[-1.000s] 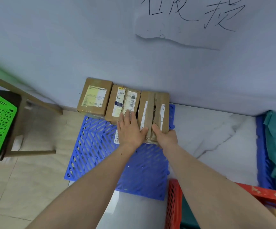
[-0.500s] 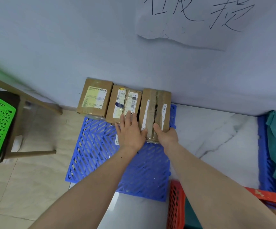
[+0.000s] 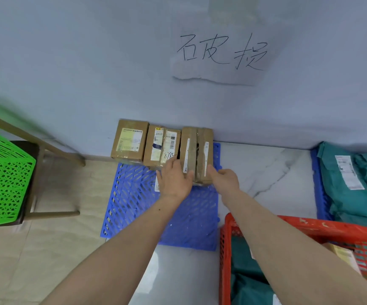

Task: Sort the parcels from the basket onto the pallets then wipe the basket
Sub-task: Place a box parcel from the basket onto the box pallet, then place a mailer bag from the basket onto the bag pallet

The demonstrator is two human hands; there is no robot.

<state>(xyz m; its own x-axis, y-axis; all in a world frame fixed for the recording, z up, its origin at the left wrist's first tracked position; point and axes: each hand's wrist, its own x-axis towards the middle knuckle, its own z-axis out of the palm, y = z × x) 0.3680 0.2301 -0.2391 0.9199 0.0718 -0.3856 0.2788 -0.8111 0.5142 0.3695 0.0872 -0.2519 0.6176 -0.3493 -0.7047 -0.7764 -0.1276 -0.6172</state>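
Head view: three cardboard parcels stand in a row against the wall on the far edge of the blue pallet (image 3: 134, 205). The left hand (image 3: 173, 179) lies flat, fingers straight and close together, fingertips on the near end of the middle box (image 3: 162, 146) and thumb against the right box (image 3: 196, 155). Half a second ago the right hand (image 3: 224, 178) gripped the near end of that right box; now it has slid off to the right, its fingers loosely curled just beside the box's near right corner, holding nothing that can be seen. The left box (image 3: 129, 140) stands beyond and left of the left fingertips, untouched. The red basket (image 3: 225, 238) sits under the right forearm with teal bags inside. Further right of the fingers, teal bags (image 3: 354, 183) lie on a second blue pallet. A green basket (image 3: 2, 179) stands far left. The camera has tilted up since, showing more of the paper sign (image 3: 220, 53).
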